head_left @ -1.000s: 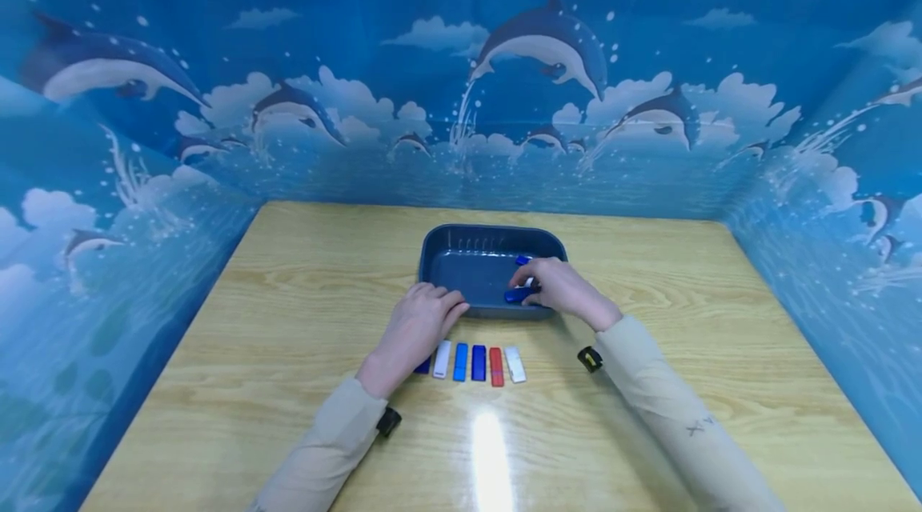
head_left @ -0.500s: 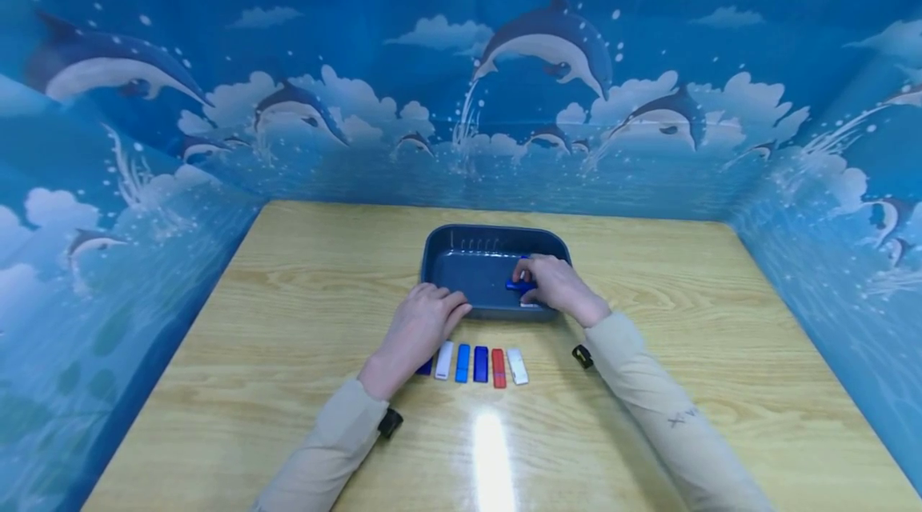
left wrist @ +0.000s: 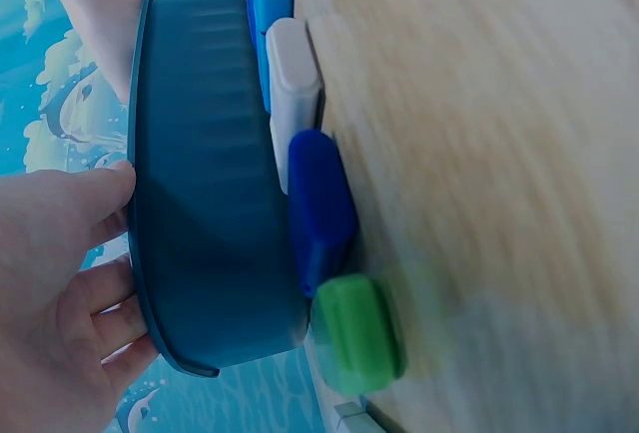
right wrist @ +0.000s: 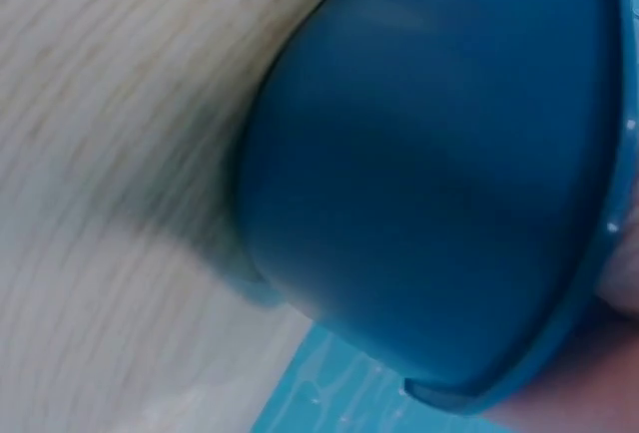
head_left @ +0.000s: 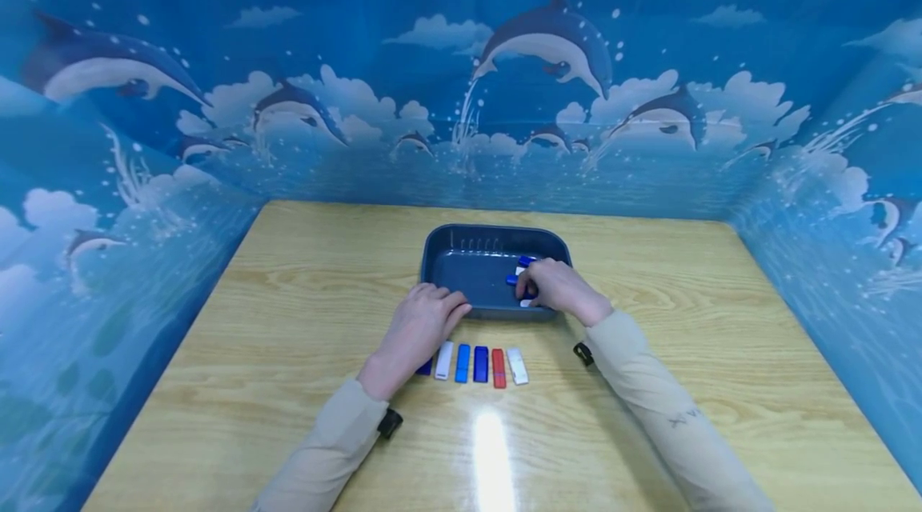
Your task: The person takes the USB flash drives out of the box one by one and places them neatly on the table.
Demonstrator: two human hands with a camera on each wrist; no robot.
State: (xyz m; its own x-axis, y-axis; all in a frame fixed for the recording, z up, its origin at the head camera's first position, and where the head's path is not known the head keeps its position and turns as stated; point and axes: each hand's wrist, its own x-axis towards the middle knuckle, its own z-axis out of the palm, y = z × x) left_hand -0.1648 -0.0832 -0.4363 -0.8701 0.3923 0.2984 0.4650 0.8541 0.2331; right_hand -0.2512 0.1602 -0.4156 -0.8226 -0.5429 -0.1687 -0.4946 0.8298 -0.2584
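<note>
My right hand (head_left: 558,286) reaches over the right side of a dark blue plastic bin (head_left: 461,311), its fingertips around a blue USB stick (head_left: 512,280). Other sticks lie close by inside, among them a blue USB stick (head_left: 527,261) at the far end; the fingers partly cover them. My left hand (head_left: 421,316) grips the bin's front left rim. In the left wrist view its thumb and fingers (left wrist: 118,325) meet the rim. The right wrist view shows mainly the bin's outer wall (right wrist: 419,174), with the right hand's skin blurred at the edge.
Before the bin a row of USB sticks lies on the wooden table (head_left: 619,432): white (head_left: 517,366), red (head_left: 499,368), blue (head_left: 480,365), light blue (head_left: 463,363) and more leftward. A green one (left wrist: 354,333) shows in the left wrist view. A dolphin-print curtain (head_left: 461,168) surrounds the table.
The right hand has moved the blue stick slightly toward the bin's far side, beside the other sticks. A white stick now shows nearer the front wall. The left hand stays at the rim.
</note>
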